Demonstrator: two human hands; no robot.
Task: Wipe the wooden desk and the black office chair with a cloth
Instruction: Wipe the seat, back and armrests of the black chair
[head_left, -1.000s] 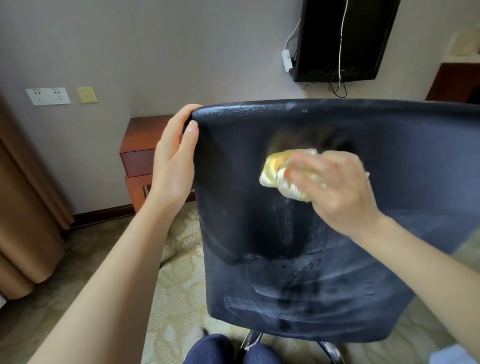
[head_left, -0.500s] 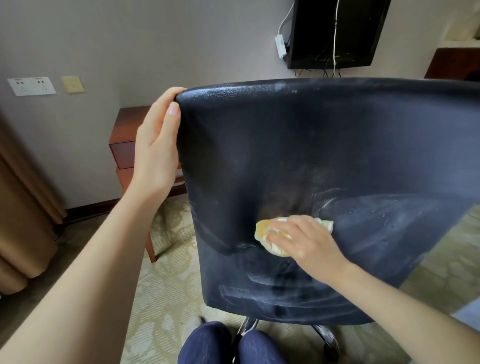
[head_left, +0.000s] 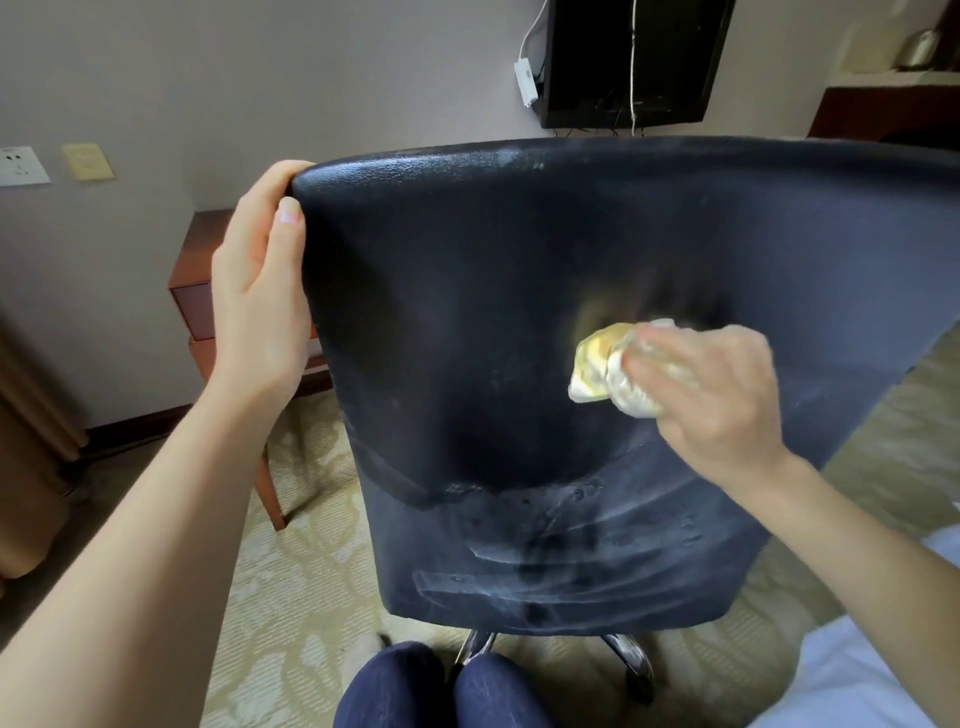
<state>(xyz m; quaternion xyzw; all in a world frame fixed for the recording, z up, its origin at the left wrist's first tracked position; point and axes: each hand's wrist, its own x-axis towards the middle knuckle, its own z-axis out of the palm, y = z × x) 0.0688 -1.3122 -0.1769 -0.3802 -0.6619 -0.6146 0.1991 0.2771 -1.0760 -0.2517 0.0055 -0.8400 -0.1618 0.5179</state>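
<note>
The back of the black office chair (head_left: 467, 322) fills the middle of the view, its lower part streaked with pale wipe marks. My left hand (head_left: 260, 301) grips the backrest's upper left edge, fingers curled over the rim and thumb on the near face. My right hand (head_left: 711, 395), blurred by motion, holds a crumpled yellow-white cloth (head_left: 597, 369) pressed against the backrest right of centre. The wooden desk (head_left: 189, 291) shows only as a reddish corner behind my left hand.
A black wall screen (head_left: 628, 57) with dangling cables hangs above the chair. Wall sockets (head_left: 23, 166) sit at far left, a brown curtain (head_left: 26, 441) below them. Patterned carpet (head_left: 291, 597) covers the floor. My knees (head_left: 441, 686) and the chair's chrome base (head_left: 623, 649) are at the bottom.
My right hand has carried the cloth from the backrest's lower middle up and to the right. My left hand has kept its grip on the top corner.
</note>
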